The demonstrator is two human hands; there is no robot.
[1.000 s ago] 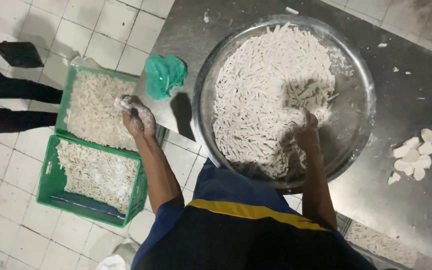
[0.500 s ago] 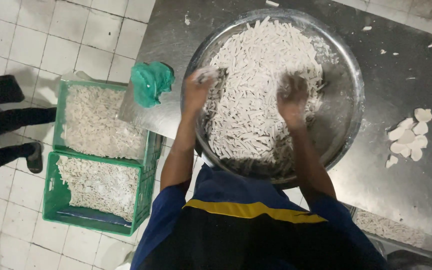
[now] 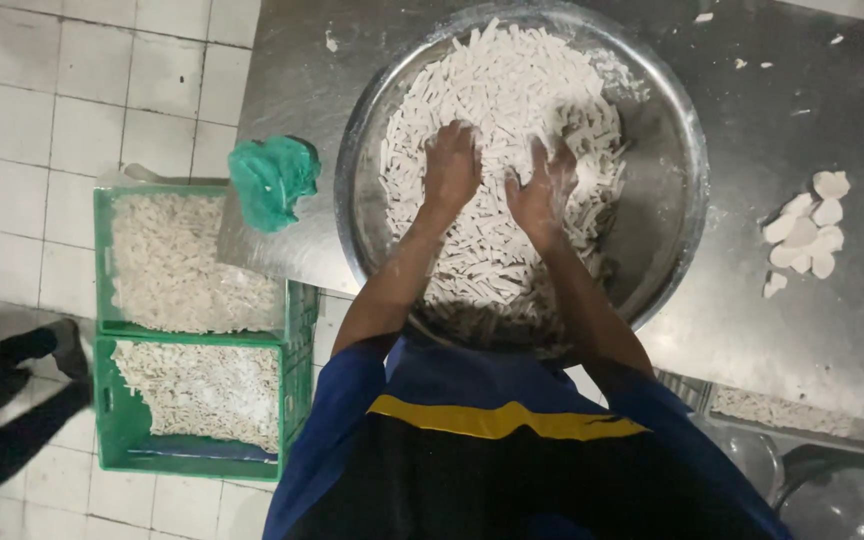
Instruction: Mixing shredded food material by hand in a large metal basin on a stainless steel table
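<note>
A big round steel bowl (image 3: 674, 150) on a steel table holds a heap of short white dough strips (image 3: 512, 90). Both my hands lie palm down on the heap near its middle, dusted with flour. My left hand (image 3: 450, 168) and my right hand (image 3: 542, 192) are side by side, fingers spread among the strips. I cannot tell whether either hand has strips in its grip.
A crumpled green cloth (image 3: 272, 180) sits on the table's left corner. Two green crates (image 3: 112, 330) of white strips stand on the tiled floor at left. Flat white dough pieces (image 3: 807, 232) lie on the table at right. Another person's dark legs (image 3: 2, 400) are at far left.
A second ago my left hand was over the green crates. It came back to the bowl, and both hands have since moved together onto the middle of the heap.
</note>
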